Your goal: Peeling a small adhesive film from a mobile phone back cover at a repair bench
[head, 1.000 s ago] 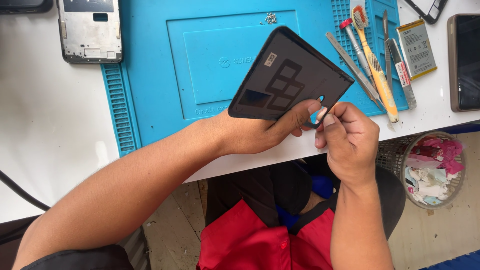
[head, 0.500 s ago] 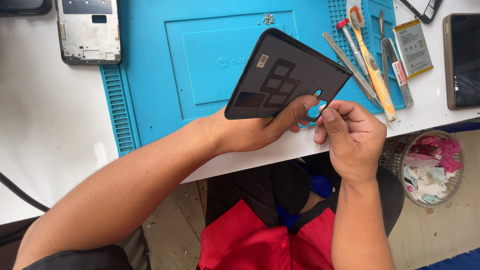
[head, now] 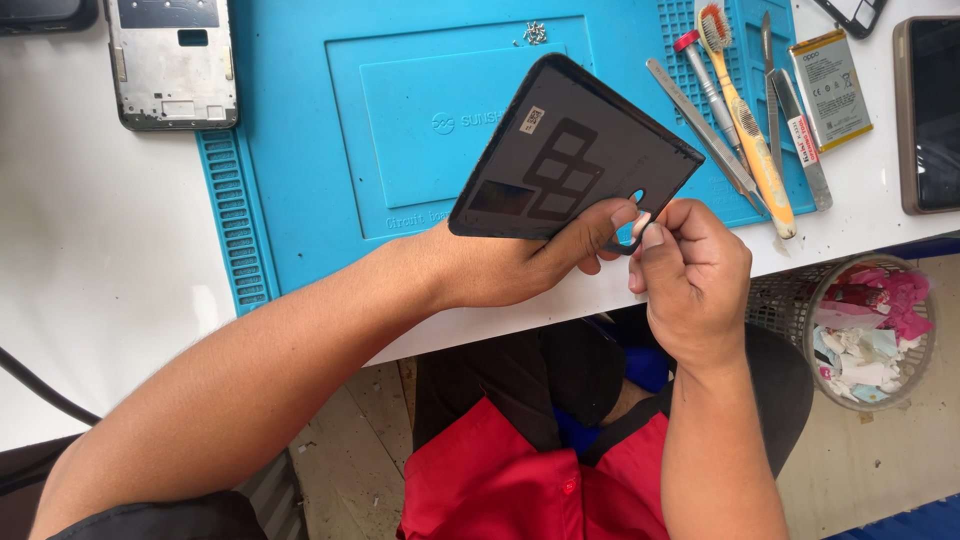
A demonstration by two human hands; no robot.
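My left hand (head: 520, 262) holds a dark phone back cover (head: 570, 150) from below, inner side up, tilted over the blue work mat (head: 300, 110). The cover shows dark adhesive patches and a small white sticker. My right hand (head: 690, 275) pinches at the cover's lower right corner, by the camera cut-out, with thumb and forefinger closed on its edge. Whether something small sits between those fingers is hidden.
A grey phone frame (head: 172, 62) lies at the top left of the white table (head: 90, 280). Tweezers, a metal spudger and an orange brush (head: 745, 120) lie right of the mat, beside a battery (head: 828, 75) and a phone (head: 930, 115). Small screws (head: 534, 33) sit on the mat. A wire waste basket (head: 865, 325) stands below.
The cover has tilted and shifted slightly left. My right hand has moved up closer to its lower corner; the thin tool tip seen a second ago is no longer visible.
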